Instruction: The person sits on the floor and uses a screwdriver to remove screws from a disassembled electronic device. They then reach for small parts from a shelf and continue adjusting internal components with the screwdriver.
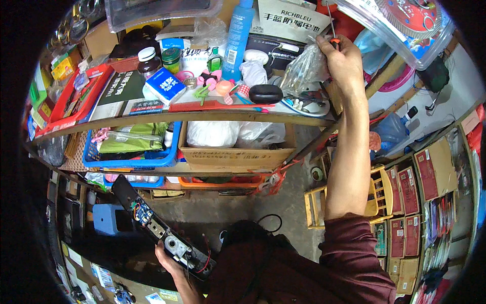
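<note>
At the lower left, my left hand (169, 261) is closed around the lower part of an opened electronic door lock (158, 231), a long black housing tilted up to the left. Inside it show a blue circuit board, a round metal hub and loose red wire. My right hand (347, 63) is raised at the right end of the upper shelf, gripping a screwdriver (334, 41) with an orange-red and black handle. Its thin shaft points upward. Just left of this hand, a crumpled clear plastic bag (304, 73) lies near a plate; whether they touch is hidden.
The cluttered shelf (217, 117) holds a blue spray bottle (239, 40), a red comb (212, 106), a black oval case (266, 94) and a red tray (76, 99). Below sit a blue basket (132, 161) and a cardboard box (235, 158). A yellow wooden chair (377, 195) stands right.
</note>
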### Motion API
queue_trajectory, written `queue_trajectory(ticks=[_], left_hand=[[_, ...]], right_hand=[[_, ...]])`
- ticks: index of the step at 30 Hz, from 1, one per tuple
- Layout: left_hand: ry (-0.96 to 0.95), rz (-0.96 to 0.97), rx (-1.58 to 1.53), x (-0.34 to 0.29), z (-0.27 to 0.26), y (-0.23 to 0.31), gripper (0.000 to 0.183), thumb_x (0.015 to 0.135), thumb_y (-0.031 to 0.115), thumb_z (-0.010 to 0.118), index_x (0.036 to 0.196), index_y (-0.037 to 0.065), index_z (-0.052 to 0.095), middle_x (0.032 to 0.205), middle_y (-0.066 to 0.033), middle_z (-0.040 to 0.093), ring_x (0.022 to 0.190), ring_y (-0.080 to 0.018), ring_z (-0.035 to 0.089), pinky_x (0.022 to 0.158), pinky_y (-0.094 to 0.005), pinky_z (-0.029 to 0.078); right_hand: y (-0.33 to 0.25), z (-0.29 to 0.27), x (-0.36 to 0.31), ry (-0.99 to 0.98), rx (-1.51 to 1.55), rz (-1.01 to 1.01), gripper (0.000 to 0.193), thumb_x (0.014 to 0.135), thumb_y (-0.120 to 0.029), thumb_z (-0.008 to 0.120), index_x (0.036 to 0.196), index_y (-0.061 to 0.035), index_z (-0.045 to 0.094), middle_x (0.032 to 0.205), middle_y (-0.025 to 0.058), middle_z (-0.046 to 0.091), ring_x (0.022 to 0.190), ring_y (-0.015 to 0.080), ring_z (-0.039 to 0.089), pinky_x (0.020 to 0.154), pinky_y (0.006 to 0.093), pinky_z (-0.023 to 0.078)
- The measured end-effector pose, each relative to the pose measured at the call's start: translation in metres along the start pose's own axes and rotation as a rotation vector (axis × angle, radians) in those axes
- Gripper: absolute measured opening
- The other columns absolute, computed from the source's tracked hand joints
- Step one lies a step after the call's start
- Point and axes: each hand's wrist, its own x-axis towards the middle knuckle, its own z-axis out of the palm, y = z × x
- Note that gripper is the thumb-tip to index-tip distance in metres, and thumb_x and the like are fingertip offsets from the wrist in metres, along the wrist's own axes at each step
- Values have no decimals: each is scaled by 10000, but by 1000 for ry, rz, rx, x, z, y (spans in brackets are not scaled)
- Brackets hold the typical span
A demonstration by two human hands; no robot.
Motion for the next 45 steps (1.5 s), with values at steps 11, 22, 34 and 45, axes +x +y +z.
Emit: queue_trajectory(ticks=[11,22,34,45], left_hand=[[-28,-8,-45,-5,6,8,555,993,405,498,1309,-39,600,1174,-216,721,978,-351,736,803,-445,626],[-52,-18,5,-18,7,8,581,996,418,475,1343,-38,576,1231,-229,706,1002,-356,732,793,-459,628],[-27,-10,16,-28,13,3,608,989,454,463,1323,-36,598,1221,-221,712,989,-330,730,795,-459,625],[-52,-10,50,-24,7,-11,622,991,502,480,1320,-11,606,1147,-191,727,953,-320,734,772,-449,624]], right_hand=[[-15,-5,5,93,257,-113,179,985,-174,723,1032,-6,679,713,17,617,510,90,496,483,278,356],[-11,-6,3,74,357,-76,161,952,-129,717,966,31,707,723,79,695,501,135,579,494,301,428],[39,16,1,9,86,87,286,959,-176,659,1095,74,682,846,177,762,619,240,749,670,371,567],[35,-17,-47,-359,-646,-64,205,895,-136,727,1076,-53,777,846,145,761,770,228,730,738,365,546]])
